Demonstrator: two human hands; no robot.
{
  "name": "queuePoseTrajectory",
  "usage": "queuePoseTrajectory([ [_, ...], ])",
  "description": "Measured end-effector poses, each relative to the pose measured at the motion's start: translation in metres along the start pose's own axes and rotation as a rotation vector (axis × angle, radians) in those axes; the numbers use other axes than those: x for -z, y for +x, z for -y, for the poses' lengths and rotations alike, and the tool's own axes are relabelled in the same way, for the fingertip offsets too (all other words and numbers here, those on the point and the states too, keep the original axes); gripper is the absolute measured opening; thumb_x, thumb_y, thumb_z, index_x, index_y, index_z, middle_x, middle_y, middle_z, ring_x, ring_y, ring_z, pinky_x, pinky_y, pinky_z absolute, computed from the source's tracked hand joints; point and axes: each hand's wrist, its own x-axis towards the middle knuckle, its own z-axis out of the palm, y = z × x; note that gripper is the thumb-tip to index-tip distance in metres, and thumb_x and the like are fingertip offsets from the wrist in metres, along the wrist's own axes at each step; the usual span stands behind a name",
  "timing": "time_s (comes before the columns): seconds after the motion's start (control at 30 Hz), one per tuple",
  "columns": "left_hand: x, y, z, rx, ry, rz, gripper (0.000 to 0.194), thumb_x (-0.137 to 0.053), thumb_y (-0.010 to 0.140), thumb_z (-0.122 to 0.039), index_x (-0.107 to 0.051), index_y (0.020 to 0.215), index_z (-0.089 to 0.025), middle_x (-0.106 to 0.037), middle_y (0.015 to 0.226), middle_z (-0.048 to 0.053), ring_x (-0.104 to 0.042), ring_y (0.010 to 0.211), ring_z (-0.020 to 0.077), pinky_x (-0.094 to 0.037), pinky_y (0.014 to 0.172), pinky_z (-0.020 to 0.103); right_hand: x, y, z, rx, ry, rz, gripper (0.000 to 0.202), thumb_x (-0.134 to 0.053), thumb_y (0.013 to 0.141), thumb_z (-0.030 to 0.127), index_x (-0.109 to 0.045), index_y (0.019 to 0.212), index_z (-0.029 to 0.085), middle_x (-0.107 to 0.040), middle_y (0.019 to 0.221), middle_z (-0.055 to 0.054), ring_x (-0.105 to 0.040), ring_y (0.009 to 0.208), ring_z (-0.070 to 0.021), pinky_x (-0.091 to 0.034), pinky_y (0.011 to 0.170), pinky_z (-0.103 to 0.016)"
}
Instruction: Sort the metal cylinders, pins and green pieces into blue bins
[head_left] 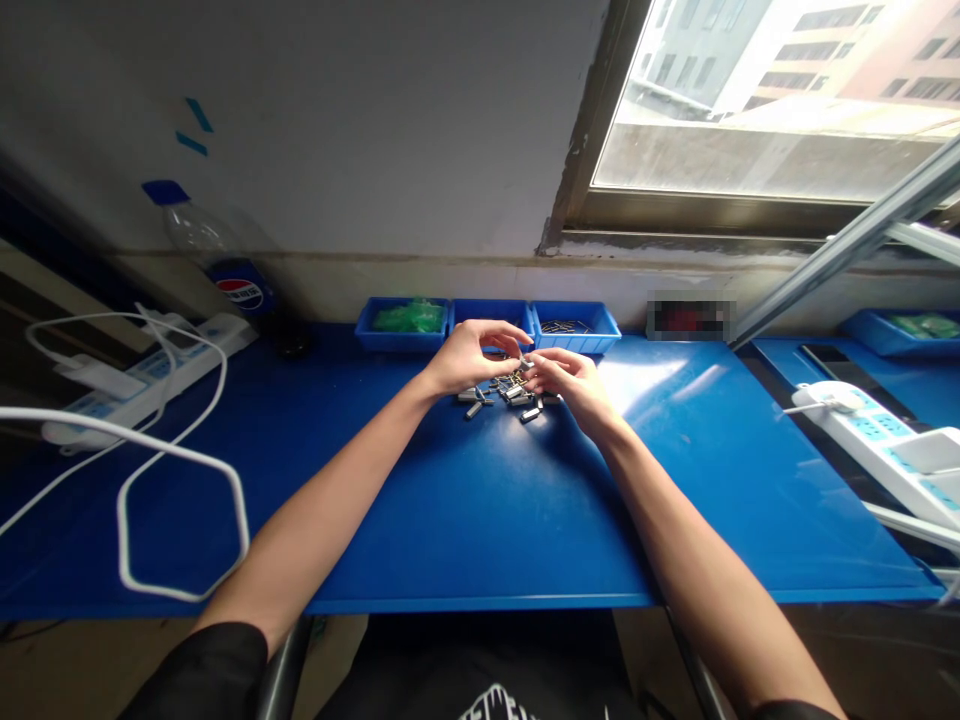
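My left hand [480,357] arches over a small pile of metal parts [516,392] on the blue table, its thumb and fingers bent inward. Opposite it, my right hand [568,381] pinches a small silvery metal part [527,363]. The left fingertips meet the upper end of that piece, where something thin shows between them. Several silver cylinders and thin brass-coloured pieces lie loose below and between both hands.
Behind the hands stand three blue bins; the left one [363,328] holds green plastic, the right one [610,333] thin metal pieces. A bottle [238,285], white cables and power strips [877,430] flank the table [480,540].
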Motion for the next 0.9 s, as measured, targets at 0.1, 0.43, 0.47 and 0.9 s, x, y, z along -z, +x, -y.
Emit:
queuePoseTrajectory([
  [0.1,0.000,0.000,0.000,0.010,-0.062,0.009,0.035,-0.082,0.075,-0.024,-0.079,0.107,-0.011,-0.080,0.100,0.011,-0.077,0.095,0.0212,-0.064,0.086,0.031,-0.001,0.000,-0.001,-0.035,0.097,0.046,0.041,-0.093,0.073,0.054,-0.081,0.098,0.024,-0.081,0.088,-0.004,-0.075,0.075,-0.0204,-0.063,0.081,-0.037],
  [0.43,0.004,0.000,0.001,0.160,-0.032,0.059,0.027,-0.086,0.075,-0.029,-0.082,0.095,-0.011,-0.083,0.093,0.012,-0.080,0.084,0.0231,-0.066,0.076,0.031,0.003,0.001,-0.005,0.023,0.058,0.027,0.043,-0.098,0.068,0.046,-0.081,0.100,0.023,-0.084,0.096,-0.006,-0.078,0.086,-0.0232,-0.061,0.086,-0.038],
  [0.47,0.005,0.000,0.001,0.175,-0.049,0.063,0.028,-0.087,0.075,-0.029,-0.082,0.095,-0.011,-0.083,0.092,0.012,-0.080,0.082,0.0231,-0.066,0.076,0.031,0.003,0.000,-0.005,0.021,0.058,0.025,0.043,-0.098,0.068,0.045,-0.080,0.101,0.023,-0.084,0.098,-0.006,-0.079,0.089,-0.0243,-0.062,0.087,-0.039],
  [0.9,0.017,0.008,0.034,0.074,0.014,-0.447,0.027,-0.082,0.079,-0.029,-0.080,0.100,-0.012,-0.082,0.105,0.012,-0.079,0.096,0.0228,-0.065,0.093,0.036,0.000,0.001,-0.004,-0.010,0.115,-0.010,0.041,-0.097,0.069,0.048,-0.079,0.098,0.024,-0.083,0.096,-0.007,-0.081,0.097,-0.0268,-0.062,0.098,-0.043],
])
